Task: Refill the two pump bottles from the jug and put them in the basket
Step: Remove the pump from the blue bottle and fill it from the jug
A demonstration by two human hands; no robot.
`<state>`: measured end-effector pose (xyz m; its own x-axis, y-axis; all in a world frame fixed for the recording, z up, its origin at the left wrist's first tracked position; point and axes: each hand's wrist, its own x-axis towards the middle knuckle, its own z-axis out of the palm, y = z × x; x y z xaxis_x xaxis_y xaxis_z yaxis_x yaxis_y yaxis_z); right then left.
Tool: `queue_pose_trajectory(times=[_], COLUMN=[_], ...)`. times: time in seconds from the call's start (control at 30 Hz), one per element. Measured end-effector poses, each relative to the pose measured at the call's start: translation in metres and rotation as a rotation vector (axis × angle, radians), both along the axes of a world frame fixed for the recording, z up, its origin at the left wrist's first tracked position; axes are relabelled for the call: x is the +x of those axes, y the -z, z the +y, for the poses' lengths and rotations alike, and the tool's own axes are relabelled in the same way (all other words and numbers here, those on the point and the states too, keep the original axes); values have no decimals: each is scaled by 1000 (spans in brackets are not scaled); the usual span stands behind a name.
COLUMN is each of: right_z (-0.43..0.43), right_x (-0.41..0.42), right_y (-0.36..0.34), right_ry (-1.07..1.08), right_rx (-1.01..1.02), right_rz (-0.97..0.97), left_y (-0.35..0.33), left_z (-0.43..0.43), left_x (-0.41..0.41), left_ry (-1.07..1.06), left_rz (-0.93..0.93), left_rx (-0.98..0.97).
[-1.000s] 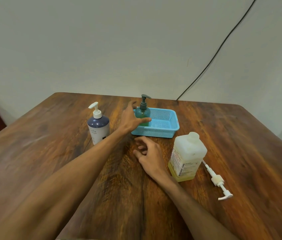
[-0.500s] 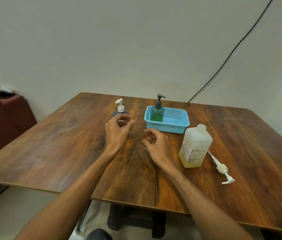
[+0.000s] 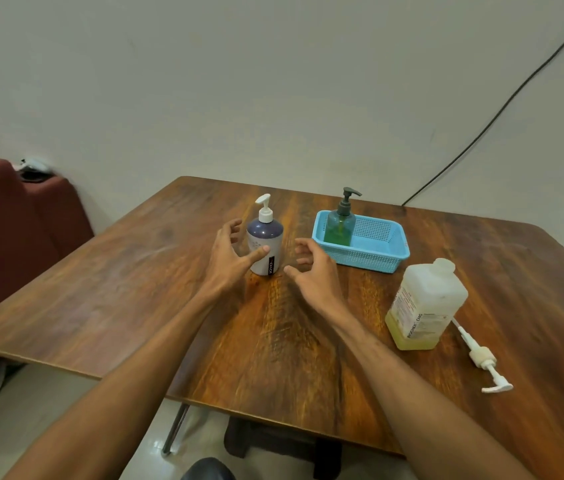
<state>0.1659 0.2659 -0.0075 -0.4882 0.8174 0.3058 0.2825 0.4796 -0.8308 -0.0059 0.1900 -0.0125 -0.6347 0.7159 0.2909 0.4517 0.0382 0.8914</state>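
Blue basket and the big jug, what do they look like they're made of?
Blue basket: probably moulded plastic with a matt finish, judging by its uniform colour and finely perforated mesh walls. Jug: likely translucent plastic, slightly frosted. Yellowish liquid shows through near its base, beside a printed label.

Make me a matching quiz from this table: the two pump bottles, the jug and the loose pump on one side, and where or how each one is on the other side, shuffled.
Things
1. green bottle
2. navy bottle
3. jug
4. loose pump

Places or states
A. lying flat on the table
B. standing in the basket
C. between the left hand and right hand
D. upright, yellow liquid low inside

Pairs: 1-B, 2-C, 3-D, 4-A.
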Motion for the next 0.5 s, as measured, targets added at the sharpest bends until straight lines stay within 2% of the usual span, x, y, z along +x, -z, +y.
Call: queue_pose_trajectory(times=[0.17,0.3,0.5], right_z=[16,19,4], right_x=[-29,-38,-14], right_y=[1,0,-4], right_ry=[-151,-210,-153], right_rx=[-118,-177,-117], right_rz=[-15,3,102], left_y=[2,-1,-16], left_z=[13,14,-4], left_x=[-6,-10,13], left_ry=[211,195,172], left_rz=[-77,-2,80], left_rx=[-21,43,131])
